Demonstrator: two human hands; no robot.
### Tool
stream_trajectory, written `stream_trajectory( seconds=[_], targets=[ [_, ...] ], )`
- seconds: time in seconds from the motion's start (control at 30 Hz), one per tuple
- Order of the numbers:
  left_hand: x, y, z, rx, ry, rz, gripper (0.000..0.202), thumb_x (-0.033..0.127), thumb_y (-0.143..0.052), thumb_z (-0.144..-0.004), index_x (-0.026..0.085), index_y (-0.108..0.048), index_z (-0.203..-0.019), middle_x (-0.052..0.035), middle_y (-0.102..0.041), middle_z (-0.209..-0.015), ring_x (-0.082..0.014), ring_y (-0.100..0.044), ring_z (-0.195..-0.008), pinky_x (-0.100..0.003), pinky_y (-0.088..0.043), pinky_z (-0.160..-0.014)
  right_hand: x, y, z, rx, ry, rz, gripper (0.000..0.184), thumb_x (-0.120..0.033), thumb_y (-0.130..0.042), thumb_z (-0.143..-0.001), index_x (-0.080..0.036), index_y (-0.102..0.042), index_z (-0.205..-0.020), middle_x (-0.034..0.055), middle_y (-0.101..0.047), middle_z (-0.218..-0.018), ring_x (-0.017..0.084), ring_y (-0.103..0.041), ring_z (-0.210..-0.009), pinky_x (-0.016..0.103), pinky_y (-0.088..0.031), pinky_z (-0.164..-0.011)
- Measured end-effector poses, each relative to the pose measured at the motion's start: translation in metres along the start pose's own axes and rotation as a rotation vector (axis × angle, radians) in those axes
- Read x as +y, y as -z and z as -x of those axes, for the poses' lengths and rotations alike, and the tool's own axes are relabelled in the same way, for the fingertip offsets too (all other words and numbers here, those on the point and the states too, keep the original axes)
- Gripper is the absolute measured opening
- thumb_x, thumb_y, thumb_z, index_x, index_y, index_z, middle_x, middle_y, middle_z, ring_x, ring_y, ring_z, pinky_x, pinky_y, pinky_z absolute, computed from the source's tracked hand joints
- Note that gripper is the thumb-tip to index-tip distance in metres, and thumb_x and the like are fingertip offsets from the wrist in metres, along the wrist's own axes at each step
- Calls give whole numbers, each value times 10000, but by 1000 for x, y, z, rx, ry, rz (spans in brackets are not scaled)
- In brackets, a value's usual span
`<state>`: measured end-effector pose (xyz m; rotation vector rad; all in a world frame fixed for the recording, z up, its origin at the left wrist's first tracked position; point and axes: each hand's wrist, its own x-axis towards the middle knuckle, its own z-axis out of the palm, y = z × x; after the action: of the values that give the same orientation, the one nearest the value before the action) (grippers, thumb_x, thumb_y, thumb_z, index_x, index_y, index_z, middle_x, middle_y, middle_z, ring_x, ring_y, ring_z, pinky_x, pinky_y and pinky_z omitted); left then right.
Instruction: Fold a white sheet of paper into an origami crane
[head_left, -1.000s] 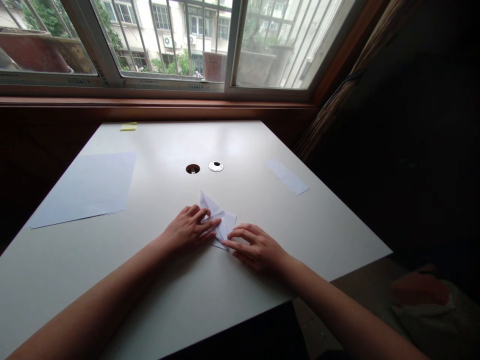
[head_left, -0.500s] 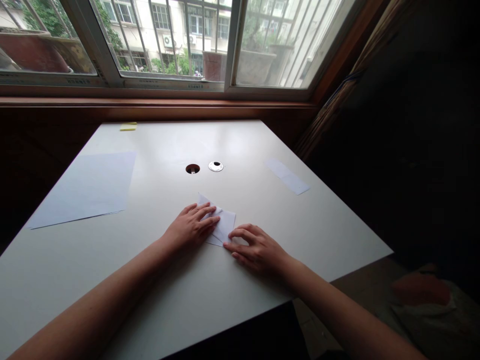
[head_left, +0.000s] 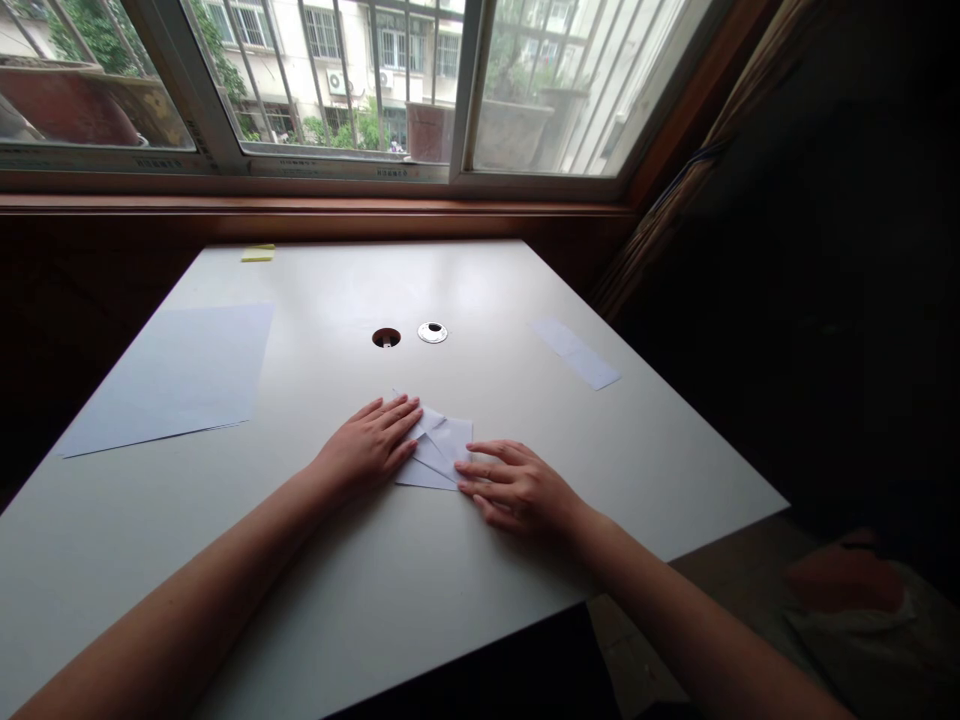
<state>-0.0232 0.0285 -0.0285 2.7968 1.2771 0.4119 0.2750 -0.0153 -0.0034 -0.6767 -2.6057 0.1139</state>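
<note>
A small folded sheet of white paper (head_left: 442, 450) lies on the white table between my hands, its folded flaps and creases showing. My left hand (head_left: 373, 437) rests flat over the paper's left side, fingers stretched out, covering that part. On the right edge are the fingertips of my right hand (head_left: 517, 485), its fingers apart and slightly bent. The thumb of the right hand sits low, near the paper's lower right corner.
Large white sheets (head_left: 176, 375) lie at the table's left. A narrow paper strip (head_left: 575, 353) is at the right. Beyond the hands are a round hole (head_left: 386, 338) and a metal grommet cover (head_left: 433, 332). Yellow sticky notes (head_left: 258, 253) lie near the back edge, below the window (head_left: 337, 80).
My left hand has slid a little left and flattened, uncovering more of the folded paper. The right hand's fingers have spread and straightened slightly at the paper's right edge.
</note>
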Motion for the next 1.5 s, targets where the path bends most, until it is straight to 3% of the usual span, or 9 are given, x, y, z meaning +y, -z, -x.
stream_trajectory(
  seconds=[0.2, 0.4, 0.73, 0.8, 0.9, 1.0, 1.03, 1.2, 1.5],
  targets=[
    [-6, -4, -2, -30, 100, -61, 592, 513, -300, -1034, 211, -311, -1543, -73, -310, -1603, -226, -281, -1496, -454, -197, -1236, -2, 1, -1, 19, -11, -1, 262, -204, -612, -888, -266, -726, -1116, 6, -728, -1201, 225, -608, -1223, 425, -505, -999],
    [-15, -8, -3, 24, 180, -95, 598, 515, -301, -1027, 239, -275, -1558, -65, -322, -1600, -247, -285, -1494, -480, -182, -1231, -3, 1, -2, 20, -32, -2, 259, -211, -618, -883, -283, -734, -1103, 5, -738, -1177, 217, -621, -1206, 423, -501, -1011],
    [-22, -8, -1, 105, 255, -90, 523, 458, -344, -1026, 251, -390, -1503, -69, -383, -1573, -288, -320, -1476, -527, -278, -1198, 0, 3, -1, 23, -24, -2, 240, -206, -604, -888, -282, -744, -1069, -6, -739, -1172, 239, -619, -1220, 440, -499, -997],
    [-19, 0, -1, 128, 221, -70, 526, 438, -377, -1021, 213, -398, -1496, -99, -353, -1586, -298, -279, -1492, -536, -286, -1198, 3, 4, 2, 9, -30, -14, 245, -204, -604, -888, -284, -743, -1073, -1, -741, -1167, 241, -608, -1239, 441, -497, -999],
    [-9, 12, -1, 130, -20, -31, 506, 369, -415, -1020, 251, -375, -1511, -63, -266, -1626, -283, -162, -1529, -537, -201, -1237, 7, 6, 6, -12, -35, -29, 251, -208, -598, -894, -285, -741, -1085, 0, -738, -1175, 247, -592, -1263, 440, -499, -993],
    [3, 17, -1, -27, -322, 25, 486, 325, -392, -1037, 313, -353, -1521, -9, -285, -1619, -223, -201, -1522, -448, -191, -1258, 11, 6, 8, -17, -37, -27, 246, -216, -593, -901, -281, -744, -1083, -1, -734, -1182, 260, -587, -1271, 442, -503, -980],
    [6, 17, -1, -74, -358, 37, 494, 359, -390, -1039, 310, -340, -1528, -8, -288, -1617, -217, -215, -1518, -427, -184, -1260, 11, 5, 9, -15, -39, -26, 246, -216, -593, -901, -279, -743, -1085, -1, -733, -1183, 261, -587, -1272, 442, -503, -979],
    [10, 9, 2, -147, -310, 27, 637, 508, -356, -1030, 260, -161, -1583, -32, -249, -1623, -207, -201, -1520, -396, -75, -1266, 12, 5, 9, 2, -36, -29, 248, -207, -606, -897, -268, -738, -1098, -9, -730, -1192, 248, -595, -1260, 434, -502, -983],
    [-7, 7, 4, -184, -131, -57, 644, 552, -249, -1038, 279, -49, -1587, -12, -167, -1641, -187, -168, -1528, -371, 7, -1253, 13, 3, 11, 39, -27, -46, 244, -203, -617, -889, -271, -738, -1089, -22, -725, -1199, 257, -609, -1242, 432, -506, -977]
  ],
)
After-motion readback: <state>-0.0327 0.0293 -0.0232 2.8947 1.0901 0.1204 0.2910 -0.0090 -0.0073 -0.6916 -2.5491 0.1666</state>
